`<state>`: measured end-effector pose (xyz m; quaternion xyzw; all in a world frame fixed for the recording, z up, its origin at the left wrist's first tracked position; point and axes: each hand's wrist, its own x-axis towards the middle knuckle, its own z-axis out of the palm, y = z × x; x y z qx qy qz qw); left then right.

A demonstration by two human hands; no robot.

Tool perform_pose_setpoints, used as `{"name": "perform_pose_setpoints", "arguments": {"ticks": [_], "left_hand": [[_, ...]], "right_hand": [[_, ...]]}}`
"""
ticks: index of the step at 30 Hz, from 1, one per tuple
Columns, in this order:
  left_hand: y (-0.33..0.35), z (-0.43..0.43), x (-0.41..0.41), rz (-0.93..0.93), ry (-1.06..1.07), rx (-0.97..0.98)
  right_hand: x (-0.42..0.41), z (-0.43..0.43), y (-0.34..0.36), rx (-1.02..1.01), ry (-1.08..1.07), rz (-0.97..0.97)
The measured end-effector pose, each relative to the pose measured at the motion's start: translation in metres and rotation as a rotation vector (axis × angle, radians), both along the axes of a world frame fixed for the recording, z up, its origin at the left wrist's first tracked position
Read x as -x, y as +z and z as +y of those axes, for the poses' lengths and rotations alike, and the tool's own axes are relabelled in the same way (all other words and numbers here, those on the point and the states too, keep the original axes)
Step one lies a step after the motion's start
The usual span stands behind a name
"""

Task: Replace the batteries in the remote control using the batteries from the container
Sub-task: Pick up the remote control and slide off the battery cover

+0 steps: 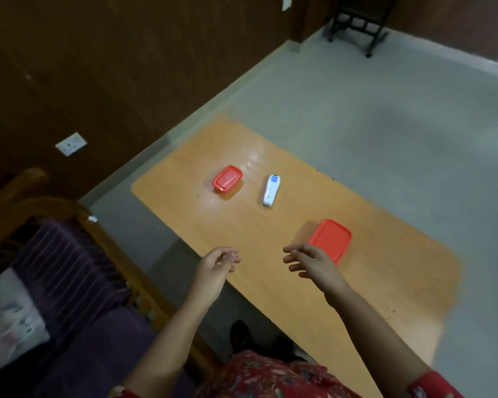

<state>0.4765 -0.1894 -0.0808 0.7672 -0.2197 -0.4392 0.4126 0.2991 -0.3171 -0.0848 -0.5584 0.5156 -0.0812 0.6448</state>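
A white remote control (271, 190) with a blue end lies on the wooden table (385, 282), near its middle. Left of it stands a small red lidded container (227, 179). A larger red lid or container (330, 238) lies nearer to me on the right. My left hand (217, 267) hovers over the table's near edge with fingers loosely curled, holding nothing. My right hand (311, 264) hangs just in front of the larger red piece, fingers relaxed and empty. Both hands are apart from the remote. No batteries are visible.
A wooden chair with a purple cushion (69, 282) stands at my left. The dark wood wall carries a white socket (71, 143). Grey floor surrounds the table, and a black metal stand (357, 24) is in the far corner.
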Motion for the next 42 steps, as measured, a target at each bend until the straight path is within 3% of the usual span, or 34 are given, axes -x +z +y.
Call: {"name": "perform_pose_setpoints", "arguments": {"ticks": [15, 20, 26, 34, 42], "left_hand": [[-0.037, -0.067, -0.084, -0.090, -0.283, -0.118], [-0.069, -0.090, -0.158, -0.101, -0.457, -0.087], [-0.132, -0.102, -0.206, -0.136, -0.545, -0.091], [-0.276, -0.097, -0.213, -0.136, -0.472, 0.122], [-0.341, -0.055, -0.223, -0.125, -0.378, 0.357]], "right_hand": [[-0.073, -0.013, -0.052, -0.041, -0.239, 0.047], [-0.124, -0.009, -0.082, -0.032, -0.386, 0.142], [-0.172, -0.005, -0.133, 0.055, -0.397, 0.243], [-0.211, 0.004, -0.269, 0.270, -0.412, 0.222], [-0.222, 0.053, -0.336, 0.430, -0.466, 0.062]]}}
